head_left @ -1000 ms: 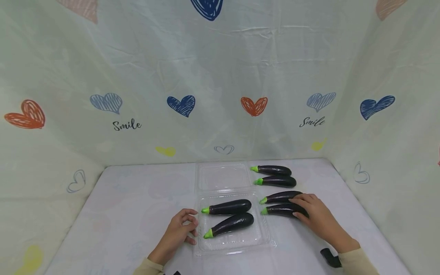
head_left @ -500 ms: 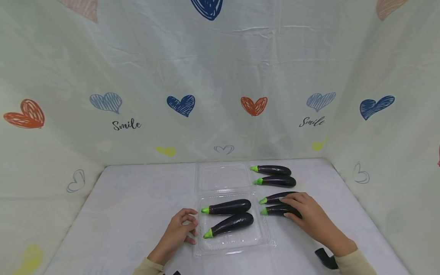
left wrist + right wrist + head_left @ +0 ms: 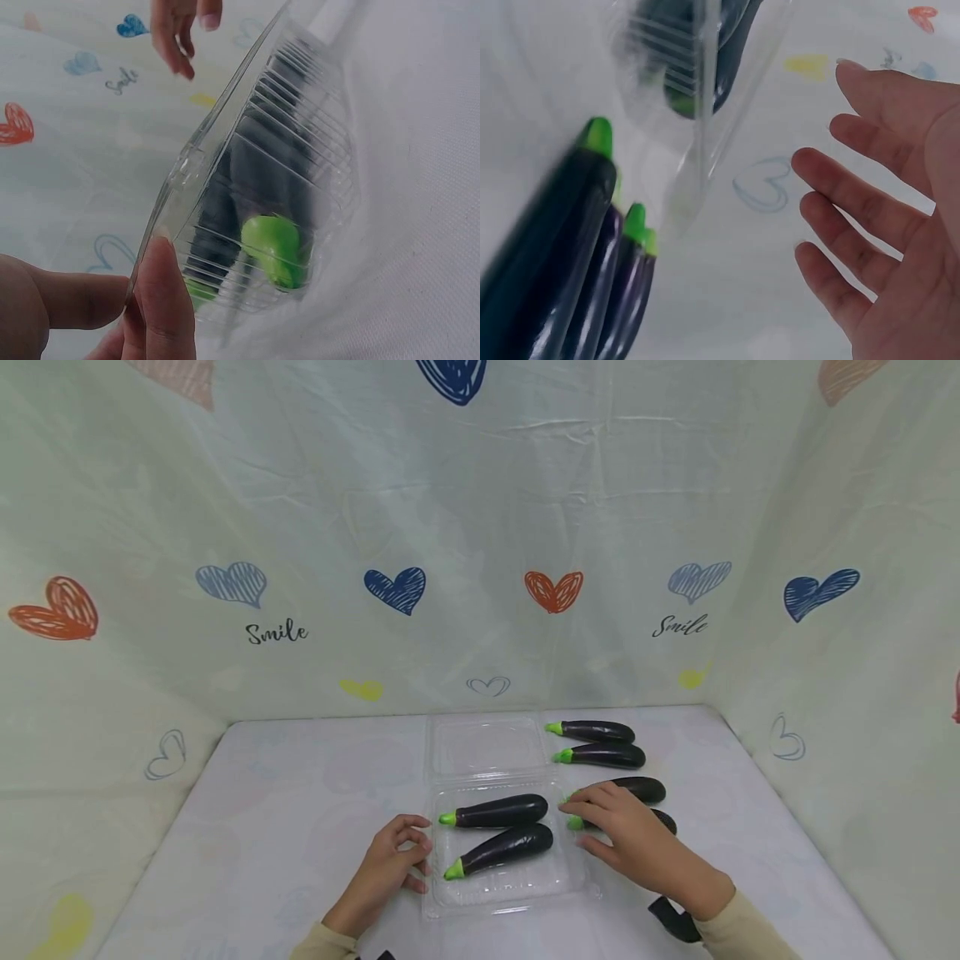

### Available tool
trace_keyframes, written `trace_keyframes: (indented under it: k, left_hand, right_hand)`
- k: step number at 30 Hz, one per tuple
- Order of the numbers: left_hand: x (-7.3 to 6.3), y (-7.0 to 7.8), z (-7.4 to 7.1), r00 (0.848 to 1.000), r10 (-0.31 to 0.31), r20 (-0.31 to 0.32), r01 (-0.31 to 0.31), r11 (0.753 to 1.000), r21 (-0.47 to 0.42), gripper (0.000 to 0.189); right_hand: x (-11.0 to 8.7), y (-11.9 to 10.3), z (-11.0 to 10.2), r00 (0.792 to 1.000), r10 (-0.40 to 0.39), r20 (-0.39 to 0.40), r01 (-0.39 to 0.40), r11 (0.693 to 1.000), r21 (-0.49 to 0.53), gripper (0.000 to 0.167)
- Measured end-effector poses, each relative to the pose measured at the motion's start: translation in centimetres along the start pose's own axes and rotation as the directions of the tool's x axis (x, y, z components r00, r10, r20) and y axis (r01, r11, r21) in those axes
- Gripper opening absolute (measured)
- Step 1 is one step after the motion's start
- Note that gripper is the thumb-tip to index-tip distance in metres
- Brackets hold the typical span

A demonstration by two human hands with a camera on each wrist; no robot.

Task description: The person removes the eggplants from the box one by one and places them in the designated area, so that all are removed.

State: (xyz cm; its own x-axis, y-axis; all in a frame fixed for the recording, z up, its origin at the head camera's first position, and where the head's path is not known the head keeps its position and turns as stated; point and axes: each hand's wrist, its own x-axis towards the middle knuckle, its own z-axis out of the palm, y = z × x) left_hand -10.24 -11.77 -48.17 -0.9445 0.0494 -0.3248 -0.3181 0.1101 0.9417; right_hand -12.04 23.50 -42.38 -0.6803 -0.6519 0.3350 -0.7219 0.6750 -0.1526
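Observation:
Two dark eggplants, an upper one point(image 3: 504, 812) and a lower one point(image 3: 501, 852), lie in the base of a clear plastic clamshell box point(image 3: 525, 893). At the box's left edge, my left hand point(image 3: 390, 860) pinches the rim between thumb and fingers, as the left wrist view shows. My right hand point(image 3: 626, 835), fingers spread and holding nothing, is above two more eggplants right of the box, partly hiding the far one point(image 3: 643, 789) and most of the near one point(image 3: 666, 820). In the right wrist view, the fingers point(image 3: 855, 180) are apart from the eggplants point(image 3: 547, 255).
The box's lid point(image 3: 491, 746) lies folded back behind the base. Beside it rest another two eggplants, one point(image 3: 598, 731) behind the other point(image 3: 603, 755). A curtain point(image 3: 465, 510) printed with hearts surrounds the white table point(image 3: 315, 827). A black strap point(image 3: 675, 920) is near my right wrist.
My right hand has moved left, from the rounded ends of the two right-hand eggplants to over their green stems near the box. My left hand has stayed at the box's rim.

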Motion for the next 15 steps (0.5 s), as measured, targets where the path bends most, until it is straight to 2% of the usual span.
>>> trace_keyframes:
  k: [5, 15]
  left_hand:
    - [0.0, -0.1, 0.0, 1.0, -0.005, 0.0, 0.005, 1.0, -0.002, 0.035]
    - [0.2, -0.1, 0.0, 1.0, -0.005, -0.006, 0.005, 1.0, -0.003, 0.034]
  right_hand:
    - [1.1, -0.7, 0.4, 0.997, -0.01, 0.081, 0.007, 0.999, 0.032, 0.045]
    - [2.9, -1.4, 1.5, 0.988, -0.072, 0.135, 0.068, 0.997, 0.035, 0.045]
